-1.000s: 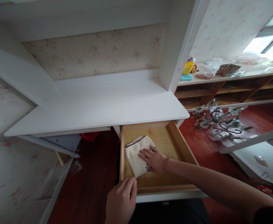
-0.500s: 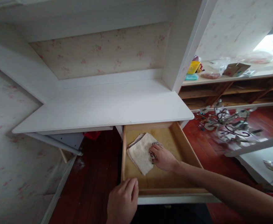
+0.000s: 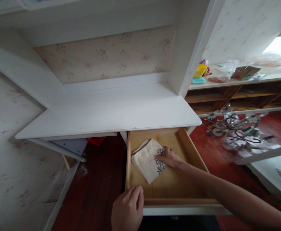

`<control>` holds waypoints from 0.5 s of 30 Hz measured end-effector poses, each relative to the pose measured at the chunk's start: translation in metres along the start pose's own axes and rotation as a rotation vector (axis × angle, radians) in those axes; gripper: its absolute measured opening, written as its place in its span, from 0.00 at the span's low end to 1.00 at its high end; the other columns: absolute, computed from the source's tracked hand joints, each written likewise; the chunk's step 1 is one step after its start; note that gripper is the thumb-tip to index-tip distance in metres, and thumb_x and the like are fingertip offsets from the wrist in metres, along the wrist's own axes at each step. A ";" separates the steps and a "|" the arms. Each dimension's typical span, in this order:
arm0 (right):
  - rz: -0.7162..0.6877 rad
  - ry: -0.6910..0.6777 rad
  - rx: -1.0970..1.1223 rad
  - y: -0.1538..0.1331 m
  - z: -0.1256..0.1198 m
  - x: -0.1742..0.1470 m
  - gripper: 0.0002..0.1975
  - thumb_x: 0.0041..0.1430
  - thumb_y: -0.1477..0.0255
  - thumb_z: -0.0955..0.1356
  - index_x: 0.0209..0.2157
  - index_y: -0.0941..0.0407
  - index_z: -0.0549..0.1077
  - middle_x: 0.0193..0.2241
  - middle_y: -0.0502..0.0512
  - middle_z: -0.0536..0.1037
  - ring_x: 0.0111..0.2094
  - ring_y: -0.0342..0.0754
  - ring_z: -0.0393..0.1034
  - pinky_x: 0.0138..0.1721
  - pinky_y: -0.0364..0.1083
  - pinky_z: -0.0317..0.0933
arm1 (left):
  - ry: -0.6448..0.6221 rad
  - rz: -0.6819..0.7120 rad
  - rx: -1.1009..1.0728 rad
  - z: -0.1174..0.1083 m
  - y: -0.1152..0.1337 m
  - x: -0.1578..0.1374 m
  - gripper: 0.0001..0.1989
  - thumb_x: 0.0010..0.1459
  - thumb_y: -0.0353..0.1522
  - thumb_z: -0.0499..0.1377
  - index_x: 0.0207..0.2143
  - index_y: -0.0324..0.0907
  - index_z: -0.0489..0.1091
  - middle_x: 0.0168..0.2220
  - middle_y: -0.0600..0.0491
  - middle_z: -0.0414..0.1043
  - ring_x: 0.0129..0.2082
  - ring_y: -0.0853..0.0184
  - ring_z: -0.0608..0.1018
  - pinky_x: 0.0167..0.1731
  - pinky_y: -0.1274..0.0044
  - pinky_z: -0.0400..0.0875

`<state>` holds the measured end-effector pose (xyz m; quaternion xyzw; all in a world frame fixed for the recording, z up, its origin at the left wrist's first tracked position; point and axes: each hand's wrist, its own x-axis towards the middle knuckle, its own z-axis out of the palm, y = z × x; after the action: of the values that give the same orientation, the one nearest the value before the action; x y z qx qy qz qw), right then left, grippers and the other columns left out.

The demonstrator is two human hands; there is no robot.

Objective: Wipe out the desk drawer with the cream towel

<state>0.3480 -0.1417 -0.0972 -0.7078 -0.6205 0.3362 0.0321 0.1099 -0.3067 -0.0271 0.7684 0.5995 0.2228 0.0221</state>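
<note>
Counter [image 3: 121,107] overhangs drawer [image 3: 181,150]; chandelier [image 3: 251,131] lies on floor [image 3: 99,183]. Left grip [image 3: 128,208] clasps drawer's corner; right grip [image 3: 172,158] touches cloth [image 3: 146,160], closure unclear.

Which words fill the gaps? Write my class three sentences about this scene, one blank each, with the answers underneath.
The cloth lies inside the open ____.
The hand touching the cloth is the person's ____ one.
The chandelier lies on the ____.
Missing words: drawer; right; floor.
</note>
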 end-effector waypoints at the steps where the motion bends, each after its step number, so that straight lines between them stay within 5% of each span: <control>1: -0.007 0.001 -0.011 -0.004 0.002 0.002 0.42 0.51 0.45 0.67 0.59 0.59 0.60 0.51 0.69 0.70 0.47 0.59 0.72 0.44 0.51 0.63 | -0.003 0.002 0.004 0.000 0.000 0.000 0.14 0.65 0.31 0.49 0.35 0.47 0.74 0.29 0.54 0.78 0.26 0.68 0.79 0.29 0.79 0.73; 7: -0.171 0.020 -0.109 -0.028 0.005 0.008 0.25 0.48 0.61 0.72 0.45 0.61 0.72 0.40 0.64 0.76 0.42 0.56 0.73 0.41 0.47 0.63 | 0.020 0.038 0.004 0.001 -0.002 0.000 0.14 0.65 0.31 0.49 0.34 0.46 0.73 0.29 0.55 0.77 0.26 0.70 0.79 0.28 0.81 0.71; 11: -0.391 0.106 -0.185 -0.045 0.000 0.000 0.22 0.53 0.72 0.69 0.51 0.59 0.67 0.51 0.66 0.70 0.47 0.54 0.69 0.45 0.47 0.61 | 0.015 0.033 0.012 0.003 -0.004 -0.001 0.13 0.65 0.31 0.49 0.35 0.46 0.73 0.30 0.56 0.78 0.27 0.70 0.79 0.29 0.81 0.71; 15: -0.731 0.138 -0.340 -0.058 -0.011 -0.003 0.24 0.63 0.76 0.62 0.58 0.43 0.61 0.57 0.57 0.66 0.50 0.51 0.65 0.39 0.45 0.61 | 0.000 0.032 0.014 0.007 -0.006 -0.004 0.12 0.65 0.31 0.50 0.36 0.47 0.74 0.31 0.56 0.78 0.28 0.70 0.79 0.30 0.81 0.71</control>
<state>0.3037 -0.1268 -0.0604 -0.4568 -0.8743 0.1469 0.0735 0.1065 -0.3071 -0.0361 0.7781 0.5886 0.2190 0.0128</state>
